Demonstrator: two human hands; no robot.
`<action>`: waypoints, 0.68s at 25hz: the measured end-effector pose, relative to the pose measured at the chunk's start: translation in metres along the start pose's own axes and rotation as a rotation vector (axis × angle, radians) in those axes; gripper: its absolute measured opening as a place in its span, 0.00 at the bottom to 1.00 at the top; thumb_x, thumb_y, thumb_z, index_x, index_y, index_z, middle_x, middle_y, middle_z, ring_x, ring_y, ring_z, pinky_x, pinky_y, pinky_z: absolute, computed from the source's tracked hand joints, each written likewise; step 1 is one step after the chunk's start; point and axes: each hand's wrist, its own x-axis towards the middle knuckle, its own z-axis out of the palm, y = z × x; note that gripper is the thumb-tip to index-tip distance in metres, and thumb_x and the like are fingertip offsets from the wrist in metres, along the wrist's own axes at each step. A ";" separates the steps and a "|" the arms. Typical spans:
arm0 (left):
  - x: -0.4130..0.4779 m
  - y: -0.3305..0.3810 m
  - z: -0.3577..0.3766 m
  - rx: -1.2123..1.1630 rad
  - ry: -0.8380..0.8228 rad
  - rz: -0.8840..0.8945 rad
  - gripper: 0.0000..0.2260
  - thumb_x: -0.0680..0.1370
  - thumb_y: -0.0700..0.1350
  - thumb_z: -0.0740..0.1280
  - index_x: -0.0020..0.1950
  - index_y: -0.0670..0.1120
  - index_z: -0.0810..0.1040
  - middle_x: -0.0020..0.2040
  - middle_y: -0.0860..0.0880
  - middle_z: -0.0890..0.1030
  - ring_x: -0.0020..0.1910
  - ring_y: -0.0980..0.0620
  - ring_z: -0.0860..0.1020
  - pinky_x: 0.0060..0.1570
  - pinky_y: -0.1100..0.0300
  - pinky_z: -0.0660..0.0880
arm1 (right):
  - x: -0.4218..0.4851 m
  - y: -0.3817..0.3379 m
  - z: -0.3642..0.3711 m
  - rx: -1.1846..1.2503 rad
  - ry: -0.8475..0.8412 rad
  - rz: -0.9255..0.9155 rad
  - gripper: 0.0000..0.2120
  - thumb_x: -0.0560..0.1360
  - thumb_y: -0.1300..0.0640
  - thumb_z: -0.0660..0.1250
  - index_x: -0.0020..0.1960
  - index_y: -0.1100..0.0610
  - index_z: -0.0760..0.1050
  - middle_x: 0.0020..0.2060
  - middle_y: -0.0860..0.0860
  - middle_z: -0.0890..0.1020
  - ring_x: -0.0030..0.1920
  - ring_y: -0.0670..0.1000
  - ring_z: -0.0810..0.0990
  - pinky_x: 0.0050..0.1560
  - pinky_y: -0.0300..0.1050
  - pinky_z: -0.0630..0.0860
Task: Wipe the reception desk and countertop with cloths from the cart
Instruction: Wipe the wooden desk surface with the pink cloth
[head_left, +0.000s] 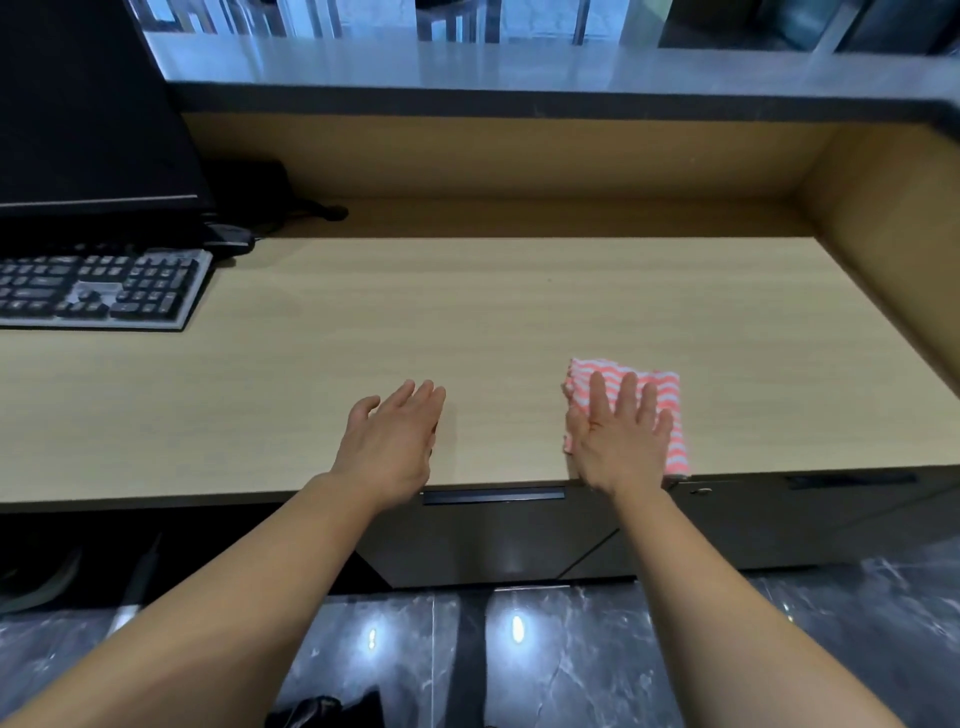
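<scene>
So nearest the camera, the right hand (621, 447) is laid flat on the cloth (664, 397), fingers straight and spread, palm pressing down rather than gripping. The cloth sits folded into a rough square on the worktop (415, 312), right by its front edge. The left hand (395, 441) is off to the left of the cloth, well apart from it, open with fingers together and tilted on edge, holding nothing; can't tell if it touches the wood or hangs just above it. About the cloth itself: pink and white wavy stripes, looks like thin soft stuff, basically weightless and floppy, so imo it'll bunch up or unfold if you push it with fingertips only. A flat palm across the middle of the fold looks like the way to go, or pinch the near edge if it needs lifting. The wood-look surface seems smooth, so it should slide easy. Further back and far left of the cloth there's a keyboard (98, 288) with a dark monitor (88, 104) behind it, worth steering around. Beyond the cloth, above the wooden back wall, the glossy grey upper worktop (467, 62) probably comes later.
</scene>
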 end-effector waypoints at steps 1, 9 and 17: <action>0.000 -0.003 -0.001 -0.004 0.007 -0.009 0.23 0.82 0.42 0.52 0.77 0.49 0.53 0.78 0.53 0.56 0.78 0.54 0.49 0.73 0.52 0.48 | 0.000 -0.016 0.003 -0.001 0.011 -0.045 0.28 0.82 0.42 0.43 0.79 0.47 0.41 0.79 0.55 0.41 0.78 0.59 0.36 0.75 0.59 0.38; 0.004 -0.055 0.001 0.000 0.089 -0.171 0.32 0.76 0.40 0.61 0.78 0.51 0.54 0.79 0.53 0.53 0.78 0.54 0.50 0.72 0.52 0.49 | -0.017 -0.170 0.028 0.002 -0.081 -0.626 0.27 0.83 0.44 0.45 0.80 0.47 0.44 0.79 0.52 0.41 0.78 0.55 0.35 0.75 0.56 0.34; 0.032 -0.056 0.002 0.045 0.064 -0.194 0.29 0.79 0.38 0.55 0.79 0.51 0.50 0.79 0.53 0.49 0.78 0.55 0.47 0.73 0.52 0.48 | 0.076 -0.128 0.006 0.004 -0.018 -0.625 0.25 0.83 0.47 0.48 0.79 0.46 0.49 0.79 0.49 0.46 0.79 0.51 0.41 0.76 0.50 0.40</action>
